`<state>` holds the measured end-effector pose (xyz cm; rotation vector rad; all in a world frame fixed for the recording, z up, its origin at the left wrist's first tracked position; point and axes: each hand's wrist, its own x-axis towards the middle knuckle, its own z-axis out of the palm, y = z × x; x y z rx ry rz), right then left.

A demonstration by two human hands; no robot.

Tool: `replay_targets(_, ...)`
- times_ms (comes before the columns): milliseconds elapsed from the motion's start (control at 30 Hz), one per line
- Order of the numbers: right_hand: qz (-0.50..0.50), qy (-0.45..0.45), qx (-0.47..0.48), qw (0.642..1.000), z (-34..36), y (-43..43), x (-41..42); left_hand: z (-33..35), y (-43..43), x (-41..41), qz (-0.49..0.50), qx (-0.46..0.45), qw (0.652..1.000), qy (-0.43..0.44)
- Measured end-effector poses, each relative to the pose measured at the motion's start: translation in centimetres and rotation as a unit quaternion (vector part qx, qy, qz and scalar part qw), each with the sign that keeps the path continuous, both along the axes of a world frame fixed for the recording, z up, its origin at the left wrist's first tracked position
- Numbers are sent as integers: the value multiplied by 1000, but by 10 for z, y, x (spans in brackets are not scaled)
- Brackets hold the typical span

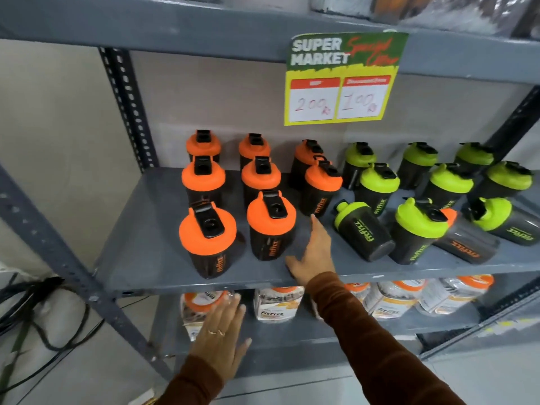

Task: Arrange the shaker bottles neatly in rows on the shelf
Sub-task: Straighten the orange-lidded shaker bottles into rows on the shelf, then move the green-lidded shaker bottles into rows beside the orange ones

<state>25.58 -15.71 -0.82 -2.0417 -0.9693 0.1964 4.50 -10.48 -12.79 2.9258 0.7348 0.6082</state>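
Shelf: grey metal shelf (152, 258), middle level of a slotted-post rack.
Orange-lidded shakers: eight black bottles (208, 238) are stood upright on the left half, arranged in three columns; the third column holds only two, its front place being bare.
Green-lidded shakers: upright bottles (380, 185) are set in rows on the right half.
Toppled stock: one green-lidded bottle (363, 229) is laid on its side near the front; two more are seen lying at far right (508, 223), one with an orange lid (464, 244).
Right hand (314, 252): laid open on the shelf, fingers spread, forefinger tip just beside the nearest orange shaker (321, 188); nothing is gripped.
Left hand (223, 337): held open and empty, below the shelf edge.
Signage: price card (342, 80) is hung above.
Lower shelf: packaged goods (277, 305) are stored.
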Motion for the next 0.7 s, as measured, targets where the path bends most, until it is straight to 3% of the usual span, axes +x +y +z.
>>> replay_targets(167,-96,-252,-49,962,13,-19,68,27,-24,85,-123,51,991,1)
replay_targets(333,-77,-216,-269,935,33,-27,119,63,-34,166,-76,22,996,49)
replay_targets(433,-42,-202,-328,922,33,-27,126,63,-38,174,-33,-46,992,113)
replay_targets(567,-11,-196,-258,946,34,-38,124,61,-42,174,9,-65,991,116)
replay_targets(700,36,-138,-50,989,43,-55,113,65,-47,177,27,-70,989,124)
